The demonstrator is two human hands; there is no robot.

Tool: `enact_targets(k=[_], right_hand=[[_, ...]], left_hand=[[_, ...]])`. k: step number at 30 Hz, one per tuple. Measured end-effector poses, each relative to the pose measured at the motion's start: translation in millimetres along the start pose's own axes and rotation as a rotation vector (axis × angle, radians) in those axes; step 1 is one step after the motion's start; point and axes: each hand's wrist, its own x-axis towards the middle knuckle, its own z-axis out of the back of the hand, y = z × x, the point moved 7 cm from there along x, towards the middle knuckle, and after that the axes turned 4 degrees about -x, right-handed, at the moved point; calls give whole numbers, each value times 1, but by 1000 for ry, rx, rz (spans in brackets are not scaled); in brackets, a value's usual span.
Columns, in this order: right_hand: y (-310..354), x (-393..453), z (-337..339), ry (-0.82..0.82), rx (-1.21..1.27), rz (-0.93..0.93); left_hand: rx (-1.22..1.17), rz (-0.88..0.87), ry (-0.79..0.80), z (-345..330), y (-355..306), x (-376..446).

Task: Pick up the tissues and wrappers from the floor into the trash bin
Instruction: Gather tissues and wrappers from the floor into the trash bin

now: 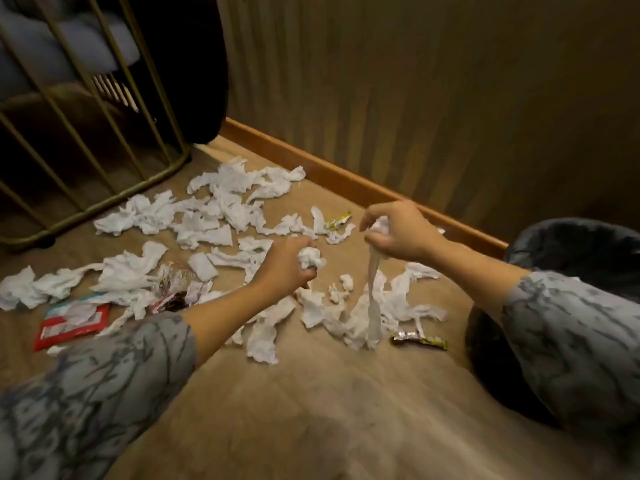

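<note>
Left hand (289, 268) fisted on balled tissue (310, 258); right hand (398, 232) pinching trailing tissue strip (374, 306), lifted clear, likely for trash bin (571, 251) at three o'clock.

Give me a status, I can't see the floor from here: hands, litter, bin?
Left hand shut on balled tissue; right hand shut on long tissue. Many tissues, wrappers on floor. Trash bin at right, path clear.

1. A gold wire frame (104, 140) stands far left of the left hand, up against the carpet's edge.
2. A wooden skirting board (346, 178) runs just behind both hands.
3. A ribbed wall (415, 81) (dimly lit) rises beyond them.
</note>
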Motion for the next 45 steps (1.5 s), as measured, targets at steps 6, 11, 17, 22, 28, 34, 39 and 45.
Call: enact_targets(k=[6,11,17,22,28,34,39,45], right_hand=[[-34,-11,103,-474,428,-269],[-67,-50,178,-672,589,-384],[-129,-150,230,-1002,861,-683],[-143,-237,270,-1300,774,-750],[-126,-279,289,-1525,543,-734],[-157,-257,223,-1216,321,-854],[-205,-252,145,-775,108,-1193],[-173,-191,147,-807,105,-944]], left_hand=[[-20,26,54,10,-102,67],[-669,247,-20,-21,-160,76],[-781,124,278,-94,-229,71],[-827,-3,312,-131,-288,63],[-752,-248,239,-171,-327,45],[-104,-425,333,-218,-311,48],[-104,-324,522,-213,-275,59],[-222,-216,351,-132,-207,91]])
